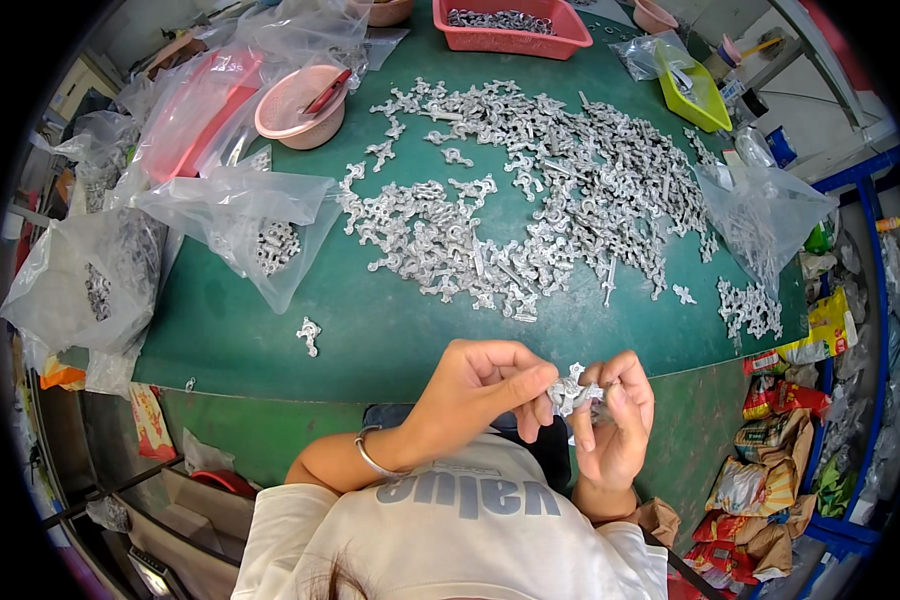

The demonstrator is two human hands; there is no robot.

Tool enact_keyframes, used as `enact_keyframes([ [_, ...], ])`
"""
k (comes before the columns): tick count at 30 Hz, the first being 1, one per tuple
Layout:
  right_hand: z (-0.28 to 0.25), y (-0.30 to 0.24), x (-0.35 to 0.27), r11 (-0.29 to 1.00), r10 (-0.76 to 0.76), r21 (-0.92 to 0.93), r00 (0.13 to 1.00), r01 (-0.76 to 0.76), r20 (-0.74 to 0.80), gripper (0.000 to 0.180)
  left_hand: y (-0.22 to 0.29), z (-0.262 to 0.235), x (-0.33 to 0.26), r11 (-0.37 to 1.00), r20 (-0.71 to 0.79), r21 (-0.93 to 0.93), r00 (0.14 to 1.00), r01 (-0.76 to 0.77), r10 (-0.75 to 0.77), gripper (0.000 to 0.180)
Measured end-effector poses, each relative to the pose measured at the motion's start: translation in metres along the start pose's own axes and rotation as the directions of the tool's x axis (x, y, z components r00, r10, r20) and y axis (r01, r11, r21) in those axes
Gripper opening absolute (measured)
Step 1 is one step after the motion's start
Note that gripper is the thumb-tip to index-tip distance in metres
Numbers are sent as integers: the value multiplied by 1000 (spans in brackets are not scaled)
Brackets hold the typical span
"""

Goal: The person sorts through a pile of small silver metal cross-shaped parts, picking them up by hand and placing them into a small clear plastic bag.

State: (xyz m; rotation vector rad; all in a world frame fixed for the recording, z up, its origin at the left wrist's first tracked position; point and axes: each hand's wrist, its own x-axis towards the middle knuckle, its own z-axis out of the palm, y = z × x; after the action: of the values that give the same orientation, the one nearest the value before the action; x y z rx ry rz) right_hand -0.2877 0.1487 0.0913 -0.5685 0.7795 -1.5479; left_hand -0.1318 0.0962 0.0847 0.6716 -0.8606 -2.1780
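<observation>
Left fingers point(532, 380) and right fingers point(620, 402) holding silvery metal piece point(569, 391), heaped metal parts point(610, 165), green table point(400, 338)

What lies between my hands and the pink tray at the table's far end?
In the head view, a heap of silver parts lies between them, with bare strips of green table before and behind it.

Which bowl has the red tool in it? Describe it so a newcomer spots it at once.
On the green table, find the big spread of silver metal parts, then look left of its far end. There sits a round, pale pink bowl, just right of a long red tray under clear plastic. Its round shape and the red tool inside set it apart.
</observation>
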Motion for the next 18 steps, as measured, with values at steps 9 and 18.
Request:
enact_keyframes([
  [9, -8, 4, -1, 999, 28, 30, 999, -29, 26, 21, -1, -1, 1, 999, -35, -11, 999, 30, -31, 20],
  [18, -9, 5, -3, 999, 5, -54, 1000, -5, 6, 20, -4, -2, 1, 998, -17, -58, 999, -30, 29, 19],
])
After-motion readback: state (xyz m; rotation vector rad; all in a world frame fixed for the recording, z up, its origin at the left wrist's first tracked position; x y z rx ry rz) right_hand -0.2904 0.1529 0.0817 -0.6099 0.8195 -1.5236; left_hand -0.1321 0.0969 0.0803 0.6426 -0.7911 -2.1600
